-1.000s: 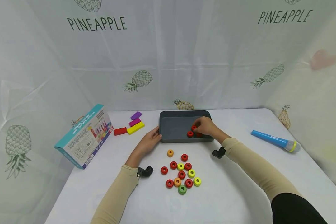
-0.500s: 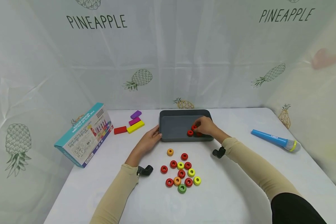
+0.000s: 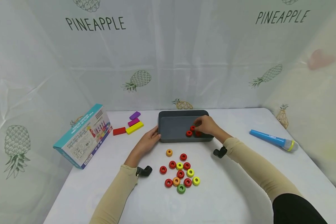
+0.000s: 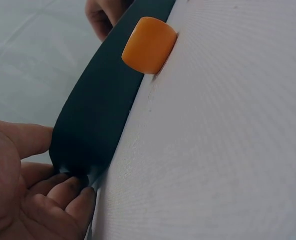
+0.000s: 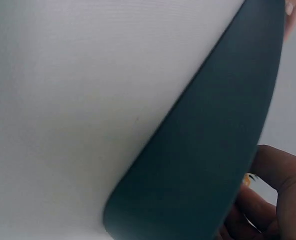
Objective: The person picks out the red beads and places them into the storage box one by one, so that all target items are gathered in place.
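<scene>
My left hand (image 3: pixel 147 141) grips the left front corner of a dark grey tray (image 3: pixel 170 124). In the left wrist view its thumb lies against the tray wall and the other fingers curl in at the corner. Inside the tray on the right, my right hand (image 3: pixel 206 126) pinches a red bead (image 3: pixel 192 128) between thumb and finger. Another red bead (image 3: pixel 189 133) lies just in front of it, and a third red bead (image 3: pixel 198 133) is partly covered by the hand. The tray wall hides my right fingertips in the right wrist view.
Several red, yellow and orange ring beads (image 3: pixel 180 174) and a green one (image 3: pixel 181 189) lie before the tray. An orange bead (image 4: pixel 149 46) stands close to its front wall. Coloured blocks (image 3: pixel 134 128) and a toy box (image 3: pixel 84 137) are left; a blue microphone (image 3: pixel 273 140) is right.
Both hands keep their places at the tray, and the beads lie as before. Only the head view has shifted slightly.
</scene>
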A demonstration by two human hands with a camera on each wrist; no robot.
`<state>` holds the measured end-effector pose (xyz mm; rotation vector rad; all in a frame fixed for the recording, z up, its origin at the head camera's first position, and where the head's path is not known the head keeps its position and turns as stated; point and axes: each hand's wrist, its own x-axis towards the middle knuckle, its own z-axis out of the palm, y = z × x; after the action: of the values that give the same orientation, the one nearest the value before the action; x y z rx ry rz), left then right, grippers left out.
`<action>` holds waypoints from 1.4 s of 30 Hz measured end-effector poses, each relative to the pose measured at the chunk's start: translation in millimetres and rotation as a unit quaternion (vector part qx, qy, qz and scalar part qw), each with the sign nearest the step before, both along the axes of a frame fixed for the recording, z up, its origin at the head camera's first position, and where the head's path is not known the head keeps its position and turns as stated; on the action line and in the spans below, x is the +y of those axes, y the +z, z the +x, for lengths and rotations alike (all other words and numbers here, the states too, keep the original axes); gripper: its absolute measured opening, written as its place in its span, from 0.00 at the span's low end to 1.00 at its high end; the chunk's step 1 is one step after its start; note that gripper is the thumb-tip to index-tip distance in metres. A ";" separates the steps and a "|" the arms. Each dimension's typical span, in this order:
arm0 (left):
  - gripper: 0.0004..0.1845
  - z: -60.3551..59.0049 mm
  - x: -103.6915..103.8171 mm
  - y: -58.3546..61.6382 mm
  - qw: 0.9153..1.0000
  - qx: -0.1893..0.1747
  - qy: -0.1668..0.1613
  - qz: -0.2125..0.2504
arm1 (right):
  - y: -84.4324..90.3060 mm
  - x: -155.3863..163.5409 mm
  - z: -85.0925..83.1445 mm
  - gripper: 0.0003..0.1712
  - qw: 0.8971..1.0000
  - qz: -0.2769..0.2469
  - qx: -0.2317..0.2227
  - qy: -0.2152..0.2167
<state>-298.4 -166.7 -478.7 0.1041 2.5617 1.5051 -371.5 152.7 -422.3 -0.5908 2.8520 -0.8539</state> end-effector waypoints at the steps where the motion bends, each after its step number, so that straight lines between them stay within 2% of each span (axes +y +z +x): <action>1: 0.35 0.2 0.0 -0.1 1.000 0.000 0.000 0.001 | 0.9 1.0 0.3 0.21 1.000 -0.004 -0.001 -0.001; 9: 0.35 -0.5 -2.1 -1.4 1.000 -0.003 -0.004 0.004 | 8.1 6.1 7.4 0.23 1.000 -0.012 -0.002 -0.008; 15: 0.35 -0.1 -3.1 -0.6 1.000 -0.003 -0.005 0.004 | 7.7 3.6 17.2 0.23 1.000 -0.025 0.017 0.000; 33: 0.35 0.2 -1.6 2.3 1.000 -0.006 0.001 0.008 | 14.7 -7.3 59.6 0.21 0.996 -0.080 0.037 0.032; 42: 0.35 -0.4 -0.9 0.8 1.000 -0.001 -0.006 0.005 | 6.2 -10.7 85.6 0.20 0.993 -0.105 0.022 0.050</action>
<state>-298.9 -167.6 -477.9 0.1199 2.5478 1.5138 -285.8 142.0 -416.1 -0.7773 2.7631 -1.1457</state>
